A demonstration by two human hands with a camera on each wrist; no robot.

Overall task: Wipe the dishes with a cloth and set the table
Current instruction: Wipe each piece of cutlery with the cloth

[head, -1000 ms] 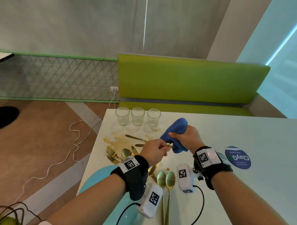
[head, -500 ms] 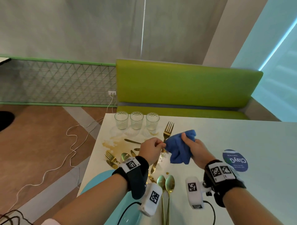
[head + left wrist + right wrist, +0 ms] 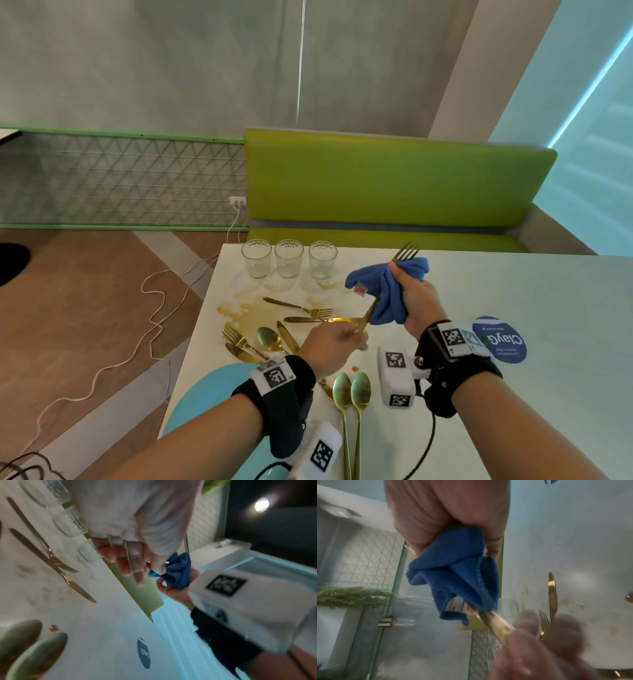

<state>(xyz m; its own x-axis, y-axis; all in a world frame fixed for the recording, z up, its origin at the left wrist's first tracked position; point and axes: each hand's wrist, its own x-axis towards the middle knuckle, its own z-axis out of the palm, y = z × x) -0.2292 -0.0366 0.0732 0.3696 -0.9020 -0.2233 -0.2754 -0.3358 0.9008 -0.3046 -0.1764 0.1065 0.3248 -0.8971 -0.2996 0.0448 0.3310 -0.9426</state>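
Note:
My left hand (image 3: 337, 341) pinches the handle end of a gold fork (image 3: 406, 251) and holds it up over the white table (image 3: 513, 308). My right hand (image 3: 416, 294) grips a blue cloth (image 3: 387, 291) wrapped round the fork's middle, with the tines sticking out above the cloth. The right wrist view has the blue cloth (image 3: 458, 572) bunched round the fork handle (image 3: 494, 623). In the left wrist view my left fingers (image 3: 135, 566) curl beside the blue cloth (image 3: 176, 572).
Three glasses (image 3: 289, 258) stand at the table's far left edge by a brown spill (image 3: 239, 308). Loose gold forks, knives and spoons (image 3: 294, 315) lie left of my hands; two spoons (image 3: 351, 394) lie near me. A turquoise plate (image 3: 205, 394) and a round sticker (image 3: 500, 339) are nearby.
The cloth in my right hand slid up the fork from the handle toward the tines and moved right; my left hand drew the handle down toward me.

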